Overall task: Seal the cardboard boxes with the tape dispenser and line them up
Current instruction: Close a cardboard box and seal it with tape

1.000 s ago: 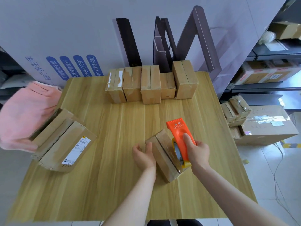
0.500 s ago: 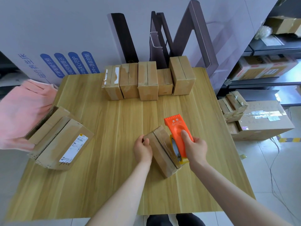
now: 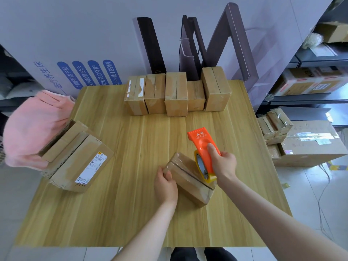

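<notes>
A small cardboard box [image 3: 190, 179] lies at an angle on the wooden table [image 3: 120, 204], near the front middle. My left hand [image 3: 165, 185] grips its left end. My right hand [image 3: 222, 164] grips the orange tape dispenser [image 3: 202, 147], whose yellow tape roll sits on the box's top near its right end. Several cardboard boxes [image 3: 177, 93] stand side by side in a row at the table's far edge.
Two larger boxes [image 3: 75, 157] lie stacked at the table's left edge, beside a pink cloth [image 3: 32, 129]. Dark panels lean on the wall behind the row. Cartons [image 3: 308, 144] sit on the floor to the right, below metal shelves.
My right hand has drawn the dispenser along the box's top toward its near right end. My left hand keeps its hold on the box's left end.
</notes>
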Available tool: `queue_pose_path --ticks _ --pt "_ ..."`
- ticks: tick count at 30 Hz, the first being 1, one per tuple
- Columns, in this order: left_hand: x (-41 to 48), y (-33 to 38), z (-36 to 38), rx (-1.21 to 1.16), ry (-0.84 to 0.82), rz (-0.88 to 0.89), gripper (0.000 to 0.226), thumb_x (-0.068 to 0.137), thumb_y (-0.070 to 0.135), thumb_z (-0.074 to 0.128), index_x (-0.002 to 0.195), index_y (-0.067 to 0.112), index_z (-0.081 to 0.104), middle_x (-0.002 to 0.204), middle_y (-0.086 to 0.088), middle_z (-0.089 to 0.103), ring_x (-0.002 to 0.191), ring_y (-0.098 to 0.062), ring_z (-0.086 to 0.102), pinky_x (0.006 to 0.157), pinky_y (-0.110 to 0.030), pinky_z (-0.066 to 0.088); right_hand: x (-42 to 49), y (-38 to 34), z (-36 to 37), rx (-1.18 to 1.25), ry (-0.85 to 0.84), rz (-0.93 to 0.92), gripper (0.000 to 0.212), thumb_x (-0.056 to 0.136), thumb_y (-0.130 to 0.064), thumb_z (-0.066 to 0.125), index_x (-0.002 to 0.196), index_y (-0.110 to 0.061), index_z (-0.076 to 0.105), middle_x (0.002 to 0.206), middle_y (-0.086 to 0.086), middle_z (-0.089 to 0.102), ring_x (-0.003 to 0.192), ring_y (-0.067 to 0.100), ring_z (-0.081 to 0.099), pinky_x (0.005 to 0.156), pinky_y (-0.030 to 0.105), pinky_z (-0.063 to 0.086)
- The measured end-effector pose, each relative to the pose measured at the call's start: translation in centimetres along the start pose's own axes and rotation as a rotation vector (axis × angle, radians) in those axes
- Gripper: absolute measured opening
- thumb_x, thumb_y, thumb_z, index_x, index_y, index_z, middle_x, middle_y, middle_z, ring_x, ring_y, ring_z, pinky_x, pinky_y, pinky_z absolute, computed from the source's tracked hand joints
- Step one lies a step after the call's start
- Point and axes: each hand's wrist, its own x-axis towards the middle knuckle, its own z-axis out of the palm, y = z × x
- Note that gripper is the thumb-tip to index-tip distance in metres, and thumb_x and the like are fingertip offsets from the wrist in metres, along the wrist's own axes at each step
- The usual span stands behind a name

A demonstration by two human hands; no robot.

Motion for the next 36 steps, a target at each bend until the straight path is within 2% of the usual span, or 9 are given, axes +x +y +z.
queue_pose_path --ticks 4,9,11,15,17,22,25,30,36 --pt "1.6 2.7 -0.7 0.329 0.030 0.525 0.071 0.084 -0.007 0.056 0.147 0.017 0.034 0.153 0.002 0.032 0.144 -0.018 0.025 0.115 -0.040 0.029 -0.2 -0.1 -1.8 0.154 0.054 0.023 0.041 0.089 -0.040 0.064 0.066 -0.006 0.061 0.060 0.006 0.058 0.054 0.017 0.054 0.048 0.025 0.042" --pt "2.4 7.3 1.1 0.903 -0.693 1.068 0.049 0.096 0.034 0.049 0.142 0.025 0.036 0.147 0.003 0.041 0.140 -0.021 0.030 0.117 -0.052 0.016 -0.5 -1.3 -4.9 0.223 0.097 -0.015 0.042 0.089 -0.042 0.064 0.073 -0.003 0.064 0.068 0.011 0.061 0.060 0.020 0.055 0.058 0.029 0.044" --pt "2.3 6.9 1.6 1.039 -0.696 1.018 0.046 0.094 0.047 0.047 0.135 0.024 0.046 0.133 0.002 0.054 0.130 -0.022 0.042 0.116 -0.047 0.017 -1.0 -1.8 -6.1 0.189 0.072 -0.061 0.041 0.090 -0.038 0.064 0.072 -0.001 0.064 0.066 0.013 0.059 0.054 0.018 0.053 0.052 0.026 0.043" --pt "2.1 4.5 -0.1 0.862 -0.308 0.419 0.049 0.093 0.058 0.037 0.125 0.024 0.053 0.126 -0.001 0.057 0.121 -0.025 0.046 0.098 -0.040 0.032 -2.3 -2.8 -7.9 0.155 -0.022 -0.148 0.034 0.093 -0.024 0.061 0.066 -0.002 0.060 0.047 0.006 0.053 0.029 0.006 0.048 0.028 0.017 0.036" --pt "2.0 3.8 -1.1 0.794 -0.288 0.275 0.050 0.093 0.056 0.040 0.130 0.023 0.050 0.130 -0.002 0.055 0.123 -0.025 0.046 0.096 -0.039 0.035 -2.8 -3.2 -8.4 0.131 -0.066 -0.196 0.035 0.093 -0.021 0.062 0.064 -0.001 0.059 0.041 0.001 0.052 0.028 0.006 0.047 0.028 0.018 0.035" --pt "2.3 11.9 -4.7 0.056 -0.372 0.276 0.039 0.097 0.033 0.051 0.128 0.011 0.055 0.121 0.000 0.063 0.106 -0.013 0.057 0.088 -0.028 0.046 -3.7 -5.5 -9.1 0.084 -0.168 -0.362 0.026 0.091 -0.019 0.064 0.072 -0.003 0.067 0.048 0.009 0.059 0.038 0.023 0.057 0.034 0.032 0.048" --pt "0.5 19.9 -8.8 -0.276 -0.631 0.194 0.044 0.099 0.044 0.040 0.113 0.010 0.063 0.098 -0.004 0.071 0.088 -0.016 0.066 0.076 -0.029 0.052 -4.2 -7.8 -9.6 0.066 -0.203 -0.481 0.018 0.090 -0.018 0.065 0.075 -0.010 0.069 0.054 0.015 0.063 0.042 0.033 0.060 0.040 0.046 0.053" --pt "-2.4 25.8 -13.2 -0.362 -0.871 0.184 0.052 0.096 0.054 0.036 0.096 0.014 0.070 0.086 -0.003 0.072 0.078 -0.015 0.068 0.069 -0.026 0.051 -5.5 -10.9 -9.8 0.063 -0.236 -0.603 0.016 0.084 -0.026 0.072 0.072 -0.016 0.069 0.051 0.009 0.062 0.040 0.029 0.060 0.037 0.037 0.051" --pt "-3.6 27.0 -14.7 -0.364 -0.711 0.325 0.006 0.086 0.022 0.068 0.084 0.018 0.071 0.071 0.006 0.070 0.064 -0.005 0.065 0.062 -0.021 0.050 -6.7 -12.2 -10.1 -0.001 -0.238 -0.680 0.016 0.089 -0.012 0.066 0.073 -0.017 0.069 0.050 0.002 0.063 0.038 0.021 0.059 0.034 0.031 0.047"
